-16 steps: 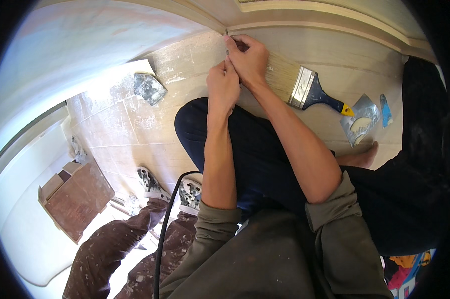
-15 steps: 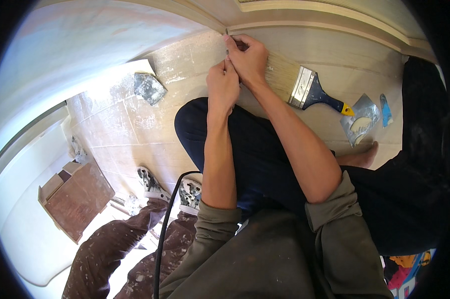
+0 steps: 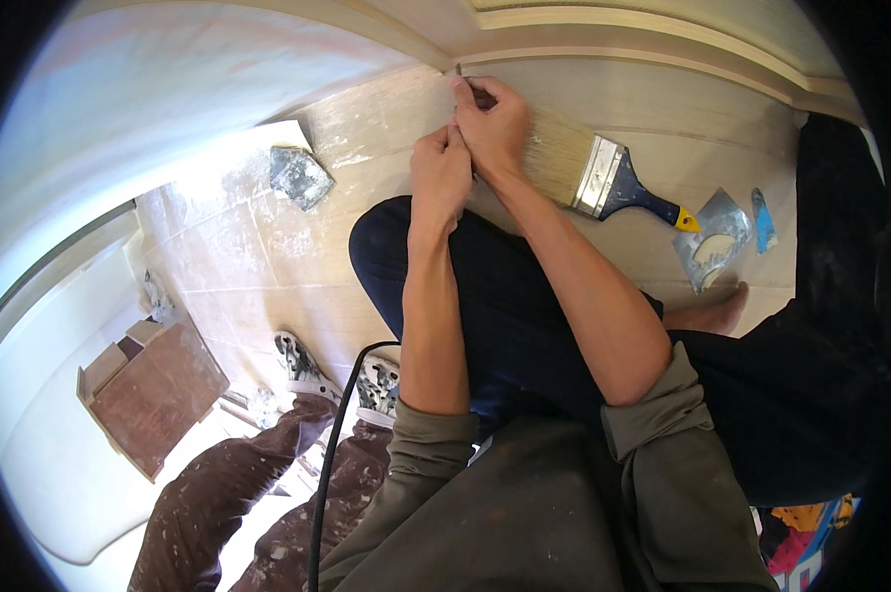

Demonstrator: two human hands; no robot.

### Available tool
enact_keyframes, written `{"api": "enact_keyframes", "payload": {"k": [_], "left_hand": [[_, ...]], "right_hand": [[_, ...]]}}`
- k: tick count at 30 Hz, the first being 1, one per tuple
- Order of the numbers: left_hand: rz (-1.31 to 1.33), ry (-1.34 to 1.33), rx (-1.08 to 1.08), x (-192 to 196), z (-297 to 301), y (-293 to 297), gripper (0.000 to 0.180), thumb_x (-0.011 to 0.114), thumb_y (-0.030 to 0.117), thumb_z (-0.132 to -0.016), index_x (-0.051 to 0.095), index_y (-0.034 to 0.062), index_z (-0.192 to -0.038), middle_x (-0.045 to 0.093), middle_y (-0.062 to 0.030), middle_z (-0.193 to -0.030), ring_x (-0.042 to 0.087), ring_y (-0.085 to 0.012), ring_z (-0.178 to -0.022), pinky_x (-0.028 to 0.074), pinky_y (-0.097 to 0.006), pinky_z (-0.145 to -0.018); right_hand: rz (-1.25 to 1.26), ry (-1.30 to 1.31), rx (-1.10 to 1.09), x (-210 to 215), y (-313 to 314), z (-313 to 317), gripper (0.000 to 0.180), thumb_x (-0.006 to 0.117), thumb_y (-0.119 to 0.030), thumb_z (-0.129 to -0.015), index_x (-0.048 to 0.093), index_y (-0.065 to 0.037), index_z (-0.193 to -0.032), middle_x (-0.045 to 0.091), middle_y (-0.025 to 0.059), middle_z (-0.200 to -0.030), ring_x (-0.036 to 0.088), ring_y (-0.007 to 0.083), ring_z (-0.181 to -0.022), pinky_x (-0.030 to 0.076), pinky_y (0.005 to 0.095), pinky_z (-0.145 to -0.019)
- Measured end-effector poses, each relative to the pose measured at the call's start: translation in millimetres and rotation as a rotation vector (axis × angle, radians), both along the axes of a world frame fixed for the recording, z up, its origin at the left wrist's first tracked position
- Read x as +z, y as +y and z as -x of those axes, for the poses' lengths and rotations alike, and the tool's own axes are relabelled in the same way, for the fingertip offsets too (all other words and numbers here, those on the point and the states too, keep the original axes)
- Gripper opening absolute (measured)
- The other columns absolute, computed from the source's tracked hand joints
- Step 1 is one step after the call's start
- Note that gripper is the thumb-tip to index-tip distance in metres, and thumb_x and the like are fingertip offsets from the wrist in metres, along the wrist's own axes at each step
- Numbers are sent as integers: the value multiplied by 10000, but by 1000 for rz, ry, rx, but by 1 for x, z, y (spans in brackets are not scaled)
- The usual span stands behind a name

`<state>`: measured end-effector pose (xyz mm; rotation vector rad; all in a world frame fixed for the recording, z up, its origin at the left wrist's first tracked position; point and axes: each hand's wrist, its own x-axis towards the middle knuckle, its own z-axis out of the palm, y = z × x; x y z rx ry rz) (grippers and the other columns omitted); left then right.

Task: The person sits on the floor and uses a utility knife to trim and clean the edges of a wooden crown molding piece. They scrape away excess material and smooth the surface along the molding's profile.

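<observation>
My right hand (image 3: 495,126) is closed in a pinch round a thin, dark, stick-like piece (image 3: 458,70), whose tip pokes out past the fingers close to the wall corner. Just below and to its left, my left hand (image 3: 439,178) is closed, thumb and forefinger pressed together against the right hand's fingers. What the left fingers grip is mostly hidden; it seems to be the lower part of that same thin piece. A wide flat paintbrush (image 3: 618,183) with pale bristles and a dark blue, yellow-tipped handle lies on the floor right of my hands.
On the right lie a metal scraper plate (image 3: 712,242) with cream paste and a small blue-handled tool (image 3: 764,222). A smeared dark square piece (image 3: 302,178) lies to the left. Another person's spattered trousers (image 3: 199,503) and a black cable (image 3: 327,454) are at lower left. Wooden trim (image 3: 623,52) runs ahead.
Both hands have drawn back slightly from the wall corner. The thin piece's tip now stands a little farther right and lower.
</observation>
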<state>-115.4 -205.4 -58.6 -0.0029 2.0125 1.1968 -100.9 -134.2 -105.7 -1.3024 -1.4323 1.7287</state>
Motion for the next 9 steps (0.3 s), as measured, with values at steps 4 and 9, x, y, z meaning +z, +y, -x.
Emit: {"api": "enact_keyframes", "payload": {"k": [4,9], "left_hand": [[12,60,-8,-8,-1,-4,418,396,254,-1094,661,-24,-929,556,-9,-711,457,-67,-567,369,-235,-474],[27,53,-5,-4,0,-1,415,404,256,-1093,660,-40,-954,556,-16,-712,465,-76,-574,383,-248,-476]], "right_hand": [[-67,1,60,1,2,-5,215,737,-184,-881,748,31,-884,711,134,-690,668,201,-604,520,340,-619],[-54,-32,97,4,6,-4,238,744,-220,-896,767,13,-934,738,114,-750,656,156,-633,525,316,-625]]}}
